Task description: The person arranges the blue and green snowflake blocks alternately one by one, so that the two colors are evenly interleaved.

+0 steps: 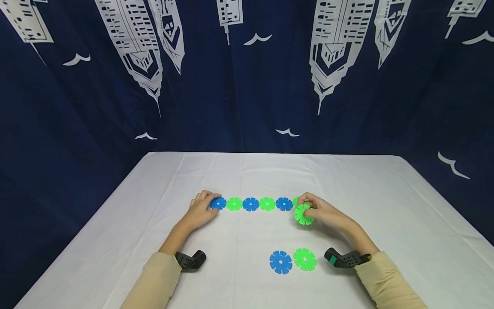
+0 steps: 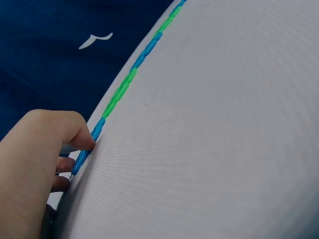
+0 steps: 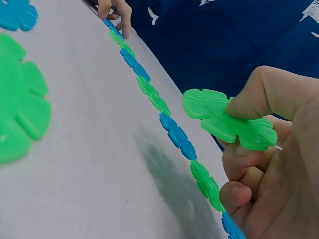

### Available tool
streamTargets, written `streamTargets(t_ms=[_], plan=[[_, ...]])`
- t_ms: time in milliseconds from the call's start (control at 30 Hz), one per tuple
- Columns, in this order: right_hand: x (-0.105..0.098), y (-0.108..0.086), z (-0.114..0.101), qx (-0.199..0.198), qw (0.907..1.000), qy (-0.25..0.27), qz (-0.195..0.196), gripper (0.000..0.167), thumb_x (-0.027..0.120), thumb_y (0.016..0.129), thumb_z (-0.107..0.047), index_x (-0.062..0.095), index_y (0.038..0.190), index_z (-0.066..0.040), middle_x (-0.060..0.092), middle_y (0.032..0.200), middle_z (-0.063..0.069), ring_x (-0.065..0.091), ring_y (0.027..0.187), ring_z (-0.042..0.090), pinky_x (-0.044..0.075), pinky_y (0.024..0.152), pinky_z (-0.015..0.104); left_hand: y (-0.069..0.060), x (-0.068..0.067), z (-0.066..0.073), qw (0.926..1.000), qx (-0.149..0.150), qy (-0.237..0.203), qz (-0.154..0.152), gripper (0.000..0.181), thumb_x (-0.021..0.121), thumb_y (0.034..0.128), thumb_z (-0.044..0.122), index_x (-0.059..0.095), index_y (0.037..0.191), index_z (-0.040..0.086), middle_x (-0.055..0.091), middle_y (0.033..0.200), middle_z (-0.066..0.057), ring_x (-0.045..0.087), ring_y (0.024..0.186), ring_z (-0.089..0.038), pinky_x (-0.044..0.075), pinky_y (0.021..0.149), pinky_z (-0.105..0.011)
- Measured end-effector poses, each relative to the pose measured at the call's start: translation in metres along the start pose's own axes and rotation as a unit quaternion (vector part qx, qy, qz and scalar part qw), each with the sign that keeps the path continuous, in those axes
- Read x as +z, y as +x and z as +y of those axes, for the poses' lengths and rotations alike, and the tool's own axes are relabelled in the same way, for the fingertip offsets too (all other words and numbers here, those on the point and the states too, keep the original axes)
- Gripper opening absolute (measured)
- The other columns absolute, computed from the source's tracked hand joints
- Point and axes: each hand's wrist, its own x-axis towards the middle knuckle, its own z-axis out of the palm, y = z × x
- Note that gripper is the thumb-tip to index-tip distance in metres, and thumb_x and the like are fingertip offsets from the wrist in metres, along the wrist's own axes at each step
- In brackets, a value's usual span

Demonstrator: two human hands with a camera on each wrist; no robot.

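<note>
A row of notched, flower-shaped plastic discs lies across the white table, blue and green by turns. At its left end my left hand (image 1: pixel 200 210) holds the edges of a blue disc (image 1: pixel 219 203) between thumb and fingers. My right hand (image 1: pixel 326 211) pinches a green disc (image 3: pixel 232 119) between thumb and fingers, raised above the row's right end. Beneath that hand lie a green disc (image 3: pixel 207 185) and a blue disc (image 3: pixel 232 226) of the row; the blue one is hidden in the head view.
Nearer me on the table (image 1: pixel 216 283) lie a loose blue disc (image 1: pixel 280 262) and a loose green disc (image 1: pixel 305 259). A dark blue cloth (image 1: pixel 239 86) with white prints hangs behind the table's far edge.
</note>
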Motion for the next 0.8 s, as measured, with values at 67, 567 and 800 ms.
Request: streamTargets(t_ms=[67,567,800], plan=[[-0.001,0.000,-0.001,0.008,0.9998,-0.008,0.017,0.031,0.047,0.077,-0.003,0.042,0.108,0.001,0.050,0.080,0.002,0.048,0.068,0.008,0.041,0.066,0.025,0.000,0.000,0.000,1.0000,-0.001,0.000,-0.001,0.047,0.056,0.0780,0.020,0.054,0.124,0.013,0.046,0.119,-0.011,0.041,0.112,-0.025,0.030,0.089,-0.042],[-0.014,-0.005,-0.002,0.027,0.9961,-0.027,0.080,0.032,0.046,0.078,-0.003,0.041,0.110,0.003,0.049,0.082,0.004,0.046,0.069,0.008,0.039,0.066,0.026,0.000,0.001,-0.001,0.9999,0.011,-0.004,0.003,0.047,0.056,0.0779,0.020,0.053,0.124,0.012,0.047,0.119,-0.011,0.041,0.111,-0.026,0.031,0.089,-0.043],[-0.018,-0.008,0.000,0.026,0.9942,-0.026,0.101,0.033,0.046,0.080,-0.004,0.040,0.112,0.004,0.047,0.089,0.006,0.047,0.071,0.009,0.040,0.068,0.029,-0.001,0.000,0.000,1.0000,0.007,-0.004,0.002,0.047,0.056,0.0780,0.021,0.053,0.125,0.012,0.046,0.120,-0.012,0.040,0.111,-0.027,0.031,0.089,-0.043]])
